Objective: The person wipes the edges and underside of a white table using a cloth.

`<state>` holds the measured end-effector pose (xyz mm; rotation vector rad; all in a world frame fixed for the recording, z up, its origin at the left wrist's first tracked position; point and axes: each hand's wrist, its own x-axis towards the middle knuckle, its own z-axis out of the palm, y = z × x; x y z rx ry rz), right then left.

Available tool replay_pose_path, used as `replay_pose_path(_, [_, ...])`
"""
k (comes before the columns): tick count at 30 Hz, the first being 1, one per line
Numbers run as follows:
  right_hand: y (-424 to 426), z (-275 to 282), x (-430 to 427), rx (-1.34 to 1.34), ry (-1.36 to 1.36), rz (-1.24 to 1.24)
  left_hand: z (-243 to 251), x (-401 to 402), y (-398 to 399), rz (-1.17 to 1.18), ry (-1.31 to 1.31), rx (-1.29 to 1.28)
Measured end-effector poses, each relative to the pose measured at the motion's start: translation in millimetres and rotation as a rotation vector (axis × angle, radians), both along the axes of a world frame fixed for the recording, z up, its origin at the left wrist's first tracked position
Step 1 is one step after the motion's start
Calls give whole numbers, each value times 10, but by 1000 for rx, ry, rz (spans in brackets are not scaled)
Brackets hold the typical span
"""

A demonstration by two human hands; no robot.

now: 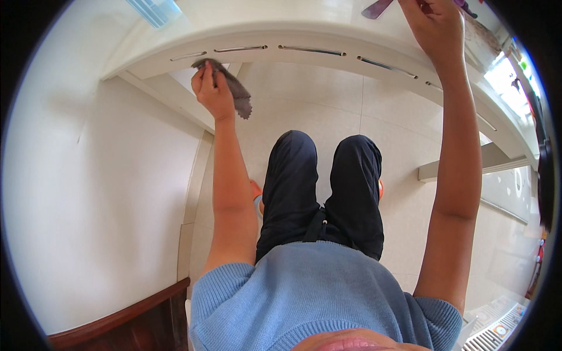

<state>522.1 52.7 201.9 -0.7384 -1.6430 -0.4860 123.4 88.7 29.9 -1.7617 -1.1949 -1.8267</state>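
My left hand point(214, 90) pinches a grey-brown cloth point(240, 94) with a zigzag-cut edge. The cloth hangs just below the front edge of a white table point(281, 22), over the floor. At the top right, my right hand point(434, 28) is raised above the tabletop, its fingers partly cut off by the picture's edge. A purple, partly see-through object point(376, 8) shows on both sides of these fingers and appears to be in their grip. Its full shape is out of view, so I cannot tell what it is.
Several slots point(311, 50) run along the table's front board. A light-blue ribbed item point(154, 12) lies at the top left. A white wall point(131, 184) closes the left side, with dark red-brown wood point(131, 320) below. A table support point(472, 164) stands at right.
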Motion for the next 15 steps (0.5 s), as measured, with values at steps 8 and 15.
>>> replay_pose_path(8, [-833,406,-563,-97,-99,-294,475,322,-110,-111,-164,16])
replay_pose_path(15, [-864,430,-671,-119,-110,-364,175,823,-392,-150,114,5])
